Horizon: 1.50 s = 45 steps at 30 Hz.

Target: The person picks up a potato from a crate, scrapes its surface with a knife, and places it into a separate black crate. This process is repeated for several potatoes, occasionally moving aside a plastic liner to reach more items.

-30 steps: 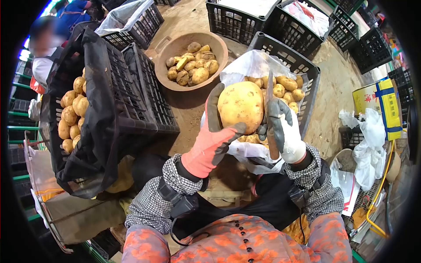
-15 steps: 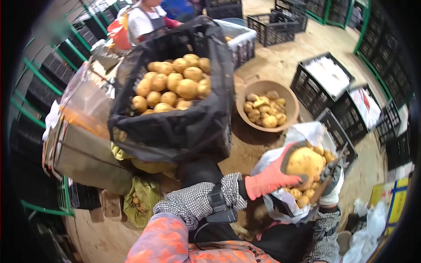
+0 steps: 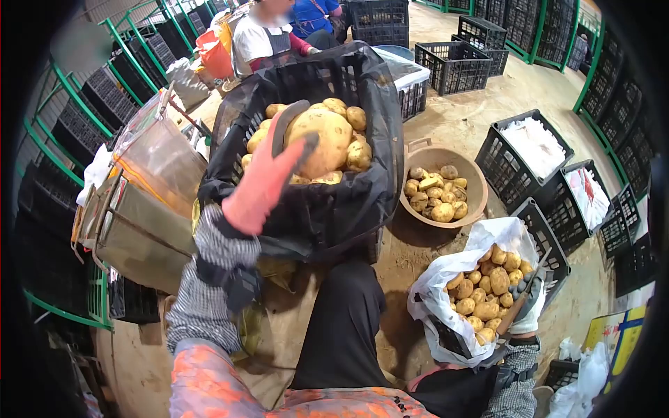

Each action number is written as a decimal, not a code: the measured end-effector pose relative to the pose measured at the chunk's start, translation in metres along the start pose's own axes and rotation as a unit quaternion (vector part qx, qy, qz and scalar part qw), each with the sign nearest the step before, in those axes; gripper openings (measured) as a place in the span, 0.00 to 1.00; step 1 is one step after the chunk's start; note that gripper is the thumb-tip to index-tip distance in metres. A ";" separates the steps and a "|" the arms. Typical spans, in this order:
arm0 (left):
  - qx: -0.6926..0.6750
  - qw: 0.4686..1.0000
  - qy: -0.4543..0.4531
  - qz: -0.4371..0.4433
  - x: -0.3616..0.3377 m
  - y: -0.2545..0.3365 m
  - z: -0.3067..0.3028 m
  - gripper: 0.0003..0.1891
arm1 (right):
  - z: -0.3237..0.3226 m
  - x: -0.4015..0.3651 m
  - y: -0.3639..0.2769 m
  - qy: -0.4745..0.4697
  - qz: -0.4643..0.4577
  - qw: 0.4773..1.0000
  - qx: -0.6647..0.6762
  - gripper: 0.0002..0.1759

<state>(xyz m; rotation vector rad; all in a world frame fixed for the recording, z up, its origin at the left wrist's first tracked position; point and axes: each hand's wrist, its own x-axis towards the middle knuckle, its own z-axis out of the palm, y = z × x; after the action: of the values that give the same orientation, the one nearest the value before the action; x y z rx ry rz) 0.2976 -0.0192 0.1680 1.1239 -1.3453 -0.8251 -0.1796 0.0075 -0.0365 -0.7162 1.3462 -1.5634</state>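
Note:
My left hand (image 3: 263,177), in a coral glove with dark fingertips, holds a large potato (image 3: 326,143) over the black-lined crate (image 3: 306,230), which is filled with potatoes (image 3: 355,118). At the lower right, my right hand (image 3: 531,306), in a grey and white glove, is closed around the handle of a pointed tool (image 3: 517,313). That hand is at the edge of a crate lined with a white bag (image 3: 426,292), where smaller potatoes (image 3: 499,281) lie.
A brown basin (image 3: 478,188) of potatoes stands between the two crates. Black crates (image 3: 453,73) and crates with white liners (image 3: 533,143) line the right side. A co-worker (image 3: 261,38) sits beyond the large crate. A grey bin (image 3: 146,244) stands left.
My left hand has carried the large potato from the white-lined crate up and left to the black-lined crate. My right hand stays by the white-lined crate. The view has shifted slightly.

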 end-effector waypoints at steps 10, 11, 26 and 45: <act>0.421 0.843 -0.307 -0.134 0.054 -0.067 -0.025 0.30 | -0.010 0.000 -0.008 -0.021 -0.013 1.000 0.011 0.20; 0.430 0.831 -0.326 -0.136 0.059 -0.069 -0.023 0.29 | -0.013 0.001 -0.007 -0.027 0.004 0.999 0.030 0.19; 0.266 0.851 -0.417 0.179 -0.058 -0.047 0.226 0.26 | -0.046 0.009 -0.066 -0.015 -0.149 0.976 0.157 0.21; 0.078 0.855 -0.467 -0.214 -0.130 -0.309 0.450 0.36 | -0.071 0.017 -0.086 0.038 -0.143 0.966 0.211 0.20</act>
<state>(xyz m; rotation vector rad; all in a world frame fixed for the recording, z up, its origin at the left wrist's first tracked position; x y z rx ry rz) -0.1120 -0.0507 -0.2144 1.2130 -2.0004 -1.7675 -0.2716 0.0209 0.0273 -0.6024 0.9388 -2.0445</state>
